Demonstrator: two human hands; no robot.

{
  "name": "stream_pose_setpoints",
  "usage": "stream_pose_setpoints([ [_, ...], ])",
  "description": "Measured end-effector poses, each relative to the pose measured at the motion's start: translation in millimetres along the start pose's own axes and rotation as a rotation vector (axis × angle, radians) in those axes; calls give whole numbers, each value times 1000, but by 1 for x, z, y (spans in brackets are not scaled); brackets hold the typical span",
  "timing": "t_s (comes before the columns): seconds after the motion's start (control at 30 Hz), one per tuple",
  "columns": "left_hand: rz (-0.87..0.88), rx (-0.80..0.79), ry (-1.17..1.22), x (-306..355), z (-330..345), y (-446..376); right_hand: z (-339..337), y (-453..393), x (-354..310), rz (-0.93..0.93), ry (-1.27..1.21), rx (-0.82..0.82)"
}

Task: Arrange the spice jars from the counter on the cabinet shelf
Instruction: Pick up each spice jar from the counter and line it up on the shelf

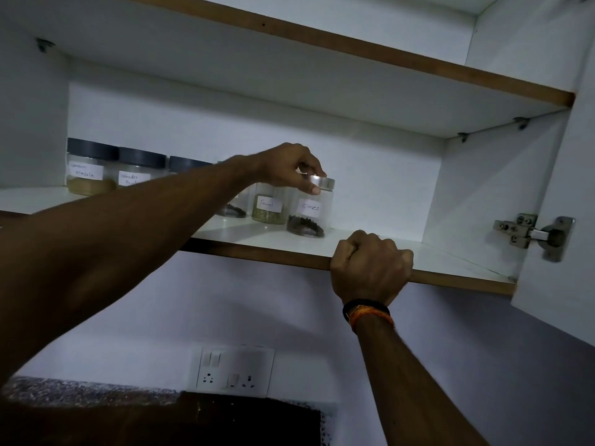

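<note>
The left hand [291, 167] reaches across from the left and grips the silver lid [320, 182] of the jar labelled "Cloves" [307, 214], fingers curled over the top and the thumb pressed against the lid's front edge. That jar stands upright on the cabinet shelf [370, 246], a dark heap of cloves in its bottom. Just beside it on the left stands the jar labelled "Fennel" [269, 207], holding greenish seeds, and beyond that another clear jar [235, 206] with dark contents, mostly hidden behind the forearm. Farther left, along the back of the shelf, sits a row of three jars with dark lids: the first [90, 167] holds a tan powder and carries a label that seems to read "Masala", the second [140, 169] has a label too dim to read, and of the third [186, 164] only the lid shows. The right hand [370, 265] is curled tightly around the shelf's wooden front edge, well to the right of the jars, with dark and orange bands [367, 312] at the wrist. A hinge [531, 235] is fixed to the open door at right, and a switch panel [233, 371] sits on the wall below.
</note>
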State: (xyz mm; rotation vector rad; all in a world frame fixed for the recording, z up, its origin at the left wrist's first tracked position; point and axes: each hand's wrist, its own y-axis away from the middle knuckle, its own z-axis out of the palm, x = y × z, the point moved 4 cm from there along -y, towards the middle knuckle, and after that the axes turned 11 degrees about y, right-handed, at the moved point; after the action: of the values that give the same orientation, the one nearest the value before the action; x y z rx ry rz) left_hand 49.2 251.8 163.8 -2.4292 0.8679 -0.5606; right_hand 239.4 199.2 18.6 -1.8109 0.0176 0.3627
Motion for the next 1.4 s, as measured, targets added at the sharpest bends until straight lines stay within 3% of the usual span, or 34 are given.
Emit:
stream_pose_setpoints([
  [0.4,-65,-61,-272,-29,15,-32,-2,1,-1,0,-42,49],
  [1.1,-111,15,-352,-47,29,-48,0,2,1,-2,-60,93],
  [1.4,-143,12,-437,-40,31,-44,0,1,0,-13,-25,34],
])
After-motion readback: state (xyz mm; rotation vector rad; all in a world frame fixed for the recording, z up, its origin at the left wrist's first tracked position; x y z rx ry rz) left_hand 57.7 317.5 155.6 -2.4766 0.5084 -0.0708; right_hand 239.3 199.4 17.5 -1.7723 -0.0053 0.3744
